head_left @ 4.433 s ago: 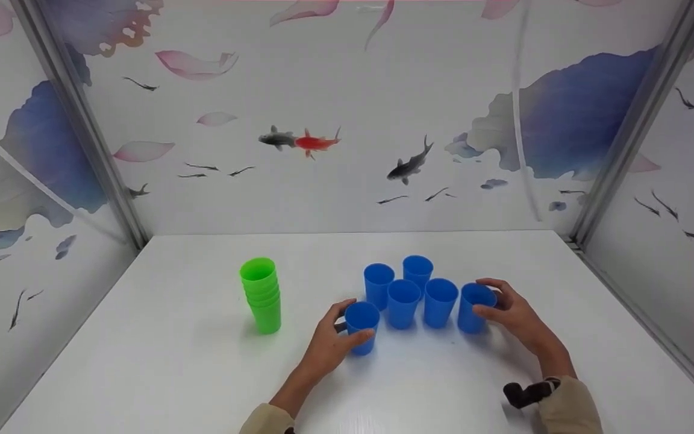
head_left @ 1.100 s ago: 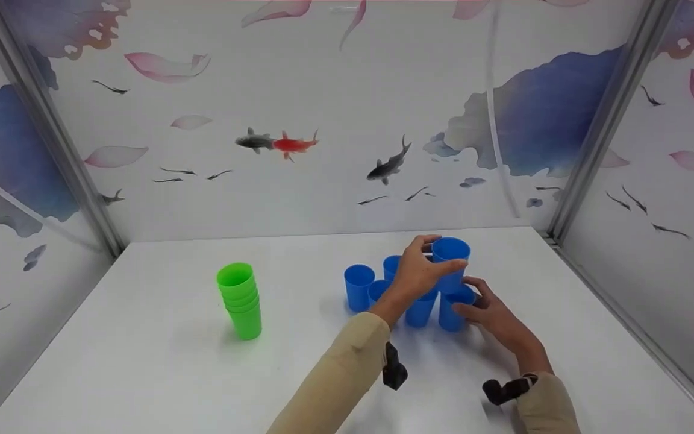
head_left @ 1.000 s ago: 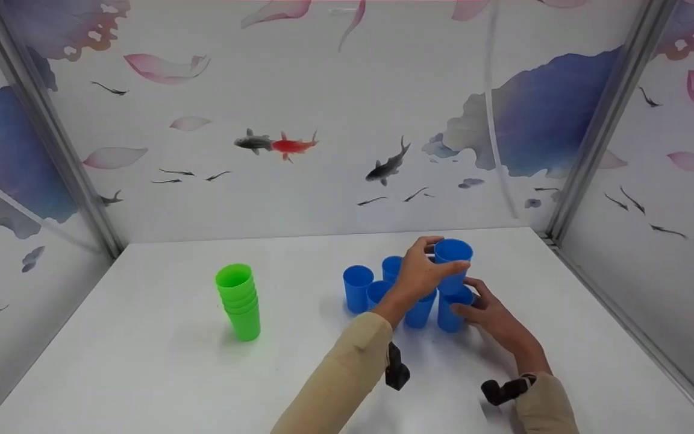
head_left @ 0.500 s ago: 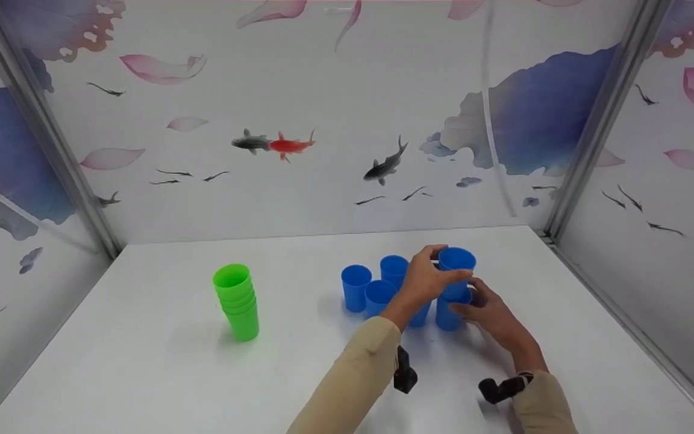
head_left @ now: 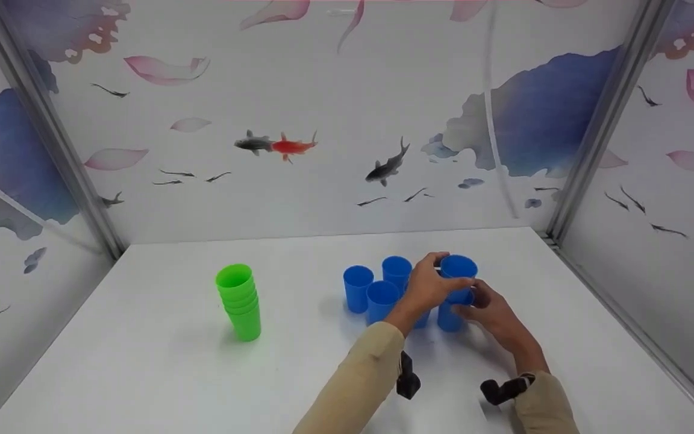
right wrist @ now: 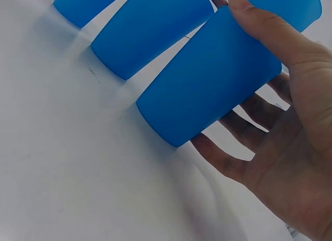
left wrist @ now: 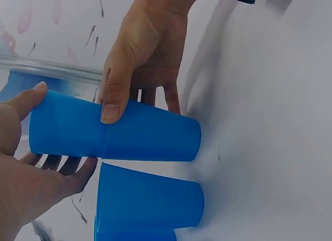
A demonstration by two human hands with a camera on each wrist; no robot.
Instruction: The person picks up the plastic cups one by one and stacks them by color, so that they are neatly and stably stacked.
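My left hand (head_left: 428, 286) grips a blue cup (head_left: 458, 265) by its sides, thumb in front. That cup sits upright, its lower part inside a second blue cup (head_left: 449, 318), as the left wrist view of the upper cup (left wrist: 65, 124) also shows. The lower cup stands on the table, and my right hand (head_left: 494, 310) holds it from the right, with the thumb on its front near the rim. In the right wrist view the fingers lie along the far side of this lower cup (right wrist: 202, 80).
Left of my hands stand several more blue cups, among them a left one (head_left: 358, 290), a back one (head_left: 396, 269) and one partly behind my left wrist (head_left: 422, 319). A stack of green cups (head_left: 243, 313) stands further left on the white table (head_left: 142, 337). Printed panels enclose the table.
My left hand has carried a blue cup from the left of the group over to the right one, then lowered it into that cup. My right hand has kept its hold on the lower cup.
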